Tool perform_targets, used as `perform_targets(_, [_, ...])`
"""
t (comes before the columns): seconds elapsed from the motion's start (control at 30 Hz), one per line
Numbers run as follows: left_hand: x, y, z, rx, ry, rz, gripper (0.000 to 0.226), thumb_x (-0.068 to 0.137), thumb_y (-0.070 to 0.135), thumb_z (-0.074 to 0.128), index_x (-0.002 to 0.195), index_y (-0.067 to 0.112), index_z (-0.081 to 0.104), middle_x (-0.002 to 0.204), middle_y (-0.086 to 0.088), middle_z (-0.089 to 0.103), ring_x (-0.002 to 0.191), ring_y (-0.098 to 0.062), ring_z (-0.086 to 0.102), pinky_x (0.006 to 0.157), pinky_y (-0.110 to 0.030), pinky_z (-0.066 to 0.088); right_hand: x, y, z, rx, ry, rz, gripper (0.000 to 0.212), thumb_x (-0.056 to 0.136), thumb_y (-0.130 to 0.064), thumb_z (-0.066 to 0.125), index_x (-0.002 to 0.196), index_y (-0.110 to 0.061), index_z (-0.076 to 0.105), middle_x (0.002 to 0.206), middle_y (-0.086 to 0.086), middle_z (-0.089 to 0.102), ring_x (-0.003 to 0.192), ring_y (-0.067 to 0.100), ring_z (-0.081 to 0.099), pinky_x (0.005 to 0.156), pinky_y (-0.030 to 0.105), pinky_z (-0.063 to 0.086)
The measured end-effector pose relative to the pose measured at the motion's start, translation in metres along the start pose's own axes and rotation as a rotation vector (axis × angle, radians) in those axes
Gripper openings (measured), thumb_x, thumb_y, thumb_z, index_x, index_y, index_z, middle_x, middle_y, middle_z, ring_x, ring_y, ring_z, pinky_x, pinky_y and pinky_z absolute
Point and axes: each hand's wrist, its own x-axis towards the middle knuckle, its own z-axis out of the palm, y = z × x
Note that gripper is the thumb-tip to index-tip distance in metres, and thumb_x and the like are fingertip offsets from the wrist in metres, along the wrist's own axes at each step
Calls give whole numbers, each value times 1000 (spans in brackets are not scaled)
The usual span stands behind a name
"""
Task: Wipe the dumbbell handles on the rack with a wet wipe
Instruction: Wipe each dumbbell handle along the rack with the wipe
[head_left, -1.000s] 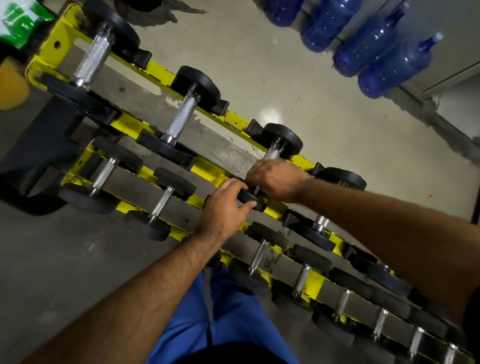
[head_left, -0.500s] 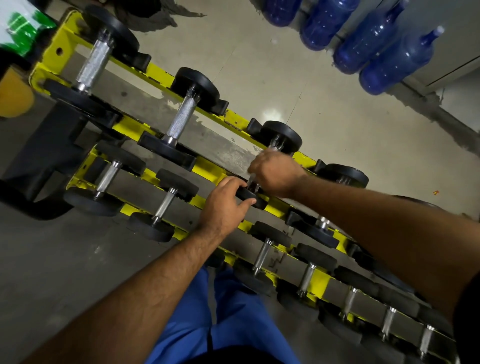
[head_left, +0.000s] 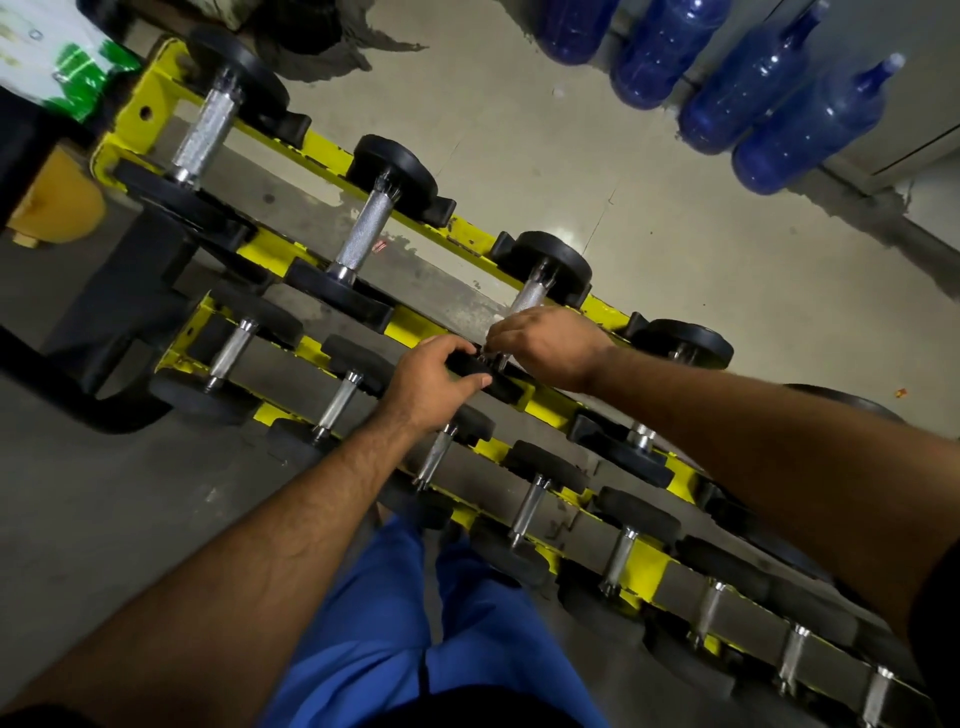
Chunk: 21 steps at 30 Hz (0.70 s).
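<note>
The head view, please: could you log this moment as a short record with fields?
rack: yellow rack, two rows of dumbbells
dumbbell: third on the upper row, handle partly covered
left hand: left hand grips the near black end of that dumbbell
right hand: right hand curled round the lower part of the handle
wipe: hidden, cannot tell whether it is under the right hand
floor: blue bottles lie beyond the rack
</note>
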Motion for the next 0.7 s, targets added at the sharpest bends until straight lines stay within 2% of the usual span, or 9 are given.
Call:
perform_targets(0.07, [-3,4,0,35,2,0,36,79,24,82,110,16,68,115,0,62,96,-8,52,81,-20,40,-6,-5,-4,101,83,135,36,92,-2,49,119,-13,70,121,5,70,110,26,66,86,40,57])
perform_targets(0.17, [-12,14,2,150,36,34,35,84,25,77,116,15,66,119,-1,63,104,-14,57,84,-23,43,-20,-5,-7,255,219,387,35,93,-3,50,117,-16,71,118,7,72,107,26,68,85,39,56])
perform_targets(0.3, [-32,34,10,255,131,86,28,90,25,69,115,14,65,115,-3,62,103,-21,60,86,-36,52,-46,-11,-13,377,204,512,30,93,-8,54,112,-18,73,114,1,73,102,21,67,86,35,54])
perform_targets(0.37, [-43,43,16,274,155,99,24,90,24,67,112,15,65,112,-2,62,98,-21,60,82,-35,53,-60,-14,-16,482,214,586,29,91,-7,55,109,-18,75,112,-1,73,99,18,65,87,32,52])
perform_targets(0.47, [-60,54,30,276,157,122,25,90,20,66,114,13,66,113,-4,62,97,-21,60,79,-28,47,-80,-18,-12,861,244,796,22,90,-4,57,102,-8,75,100,6,71,86,21,65,78,39,57])
perform_targets(0.53, [-72,61,42,278,156,131,26,89,16,64,115,12,66,115,-6,62,100,-23,61,80,-27,45,-96,-23,-12,1192,236,940,20,92,2,55,100,-4,72,91,8,68,77,20,66,66,32,59])
perform_targets(0.63, [-90,70,58,267,130,121,28,87,13,62,115,12,66,116,-7,62,100,-26,62,88,-36,52,-123,-29,-6,1375,262,990,23,92,1,54,95,-10,73,87,7,69,72,18,65,59,27,55])
perform_targets(0.7, [-101,76,68,269,105,120,30,85,12,61,115,14,66,117,-6,62,100,-27,62,89,-41,53,-139,-30,4,1457,312,995,25,91,2,53,91,-12,74,89,10,71,76,22,67,62,29,56])
